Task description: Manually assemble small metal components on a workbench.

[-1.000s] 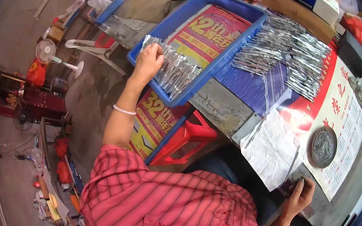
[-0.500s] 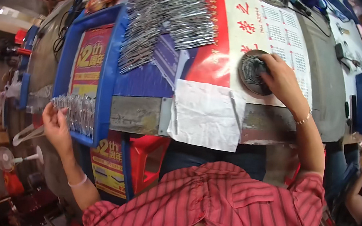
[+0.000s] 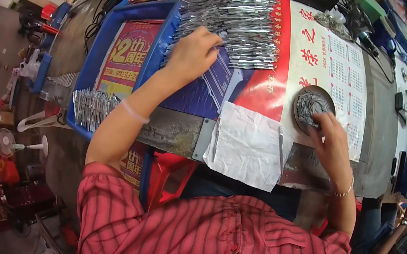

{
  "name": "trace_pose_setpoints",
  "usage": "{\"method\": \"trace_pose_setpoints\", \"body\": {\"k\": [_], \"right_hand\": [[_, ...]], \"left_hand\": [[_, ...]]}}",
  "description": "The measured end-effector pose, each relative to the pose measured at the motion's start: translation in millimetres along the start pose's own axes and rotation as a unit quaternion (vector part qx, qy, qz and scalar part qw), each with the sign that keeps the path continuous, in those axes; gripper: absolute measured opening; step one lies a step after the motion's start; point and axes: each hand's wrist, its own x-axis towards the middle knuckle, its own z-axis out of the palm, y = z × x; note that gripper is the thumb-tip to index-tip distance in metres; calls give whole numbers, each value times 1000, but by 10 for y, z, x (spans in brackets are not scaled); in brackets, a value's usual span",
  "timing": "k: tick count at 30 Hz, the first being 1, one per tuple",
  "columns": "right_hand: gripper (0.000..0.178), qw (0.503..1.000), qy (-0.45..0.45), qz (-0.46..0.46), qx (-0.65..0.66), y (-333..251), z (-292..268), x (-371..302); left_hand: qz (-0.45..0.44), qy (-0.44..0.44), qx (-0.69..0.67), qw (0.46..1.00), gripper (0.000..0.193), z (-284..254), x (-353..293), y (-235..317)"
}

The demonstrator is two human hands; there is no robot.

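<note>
My left hand (image 3: pixel 193 54) is over the left part of a spread of slim, silvery metal pieces (image 3: pixel 254 33) on the table. Its fingers are curled together, and what they hold, if anything, is hidden. At the near rim of a round dark dish (image 3: pixel 297 108), my right hand (image 3: pixel 334 144) has its fingertips bent down by the small grey metal pins (image 3: pixel 314 101) in it. Whatever is between those fingers is too small to make out. On the left, a blue tray (image 3: pixel 92 56) has a row of upright silvery pieces (image 3: pixel 94 108) at its near end.
A creased white sheet (image 3: pixel 245 145) hangs over the table's near edge. Beneath the dish lies a red and white calendar poster (image 3: pixel 301 47). Black cables (image 3: pixel 93 25) run along the far left. A red stool (image 3: pixel 169 174) stands below, and a white fan (image 3: pixel 6 143) is off left.
My left hand has moved from the tray's near end up and right to the metal pieces. The right hand has drawn back toward the dish's near rim, uncovering more pins. The view has shifted.
</note>
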Motion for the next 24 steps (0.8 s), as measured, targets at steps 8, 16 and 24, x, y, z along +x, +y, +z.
{"method": "trace_pose_setpoints", "body": {"k": [8,16,24], "right_hand": [[21,999,6,15,28,65,4,-205],[18,999,11,13,34,91,-42,-195],[18,998,33,27,44,292,-140,-53]], "left_hand": [[30,-118,153,981,8,455,410,-273],[53,-102,119,986,9,334,481,-194],[93,-84,92,988,9,399,694,-137]]}}
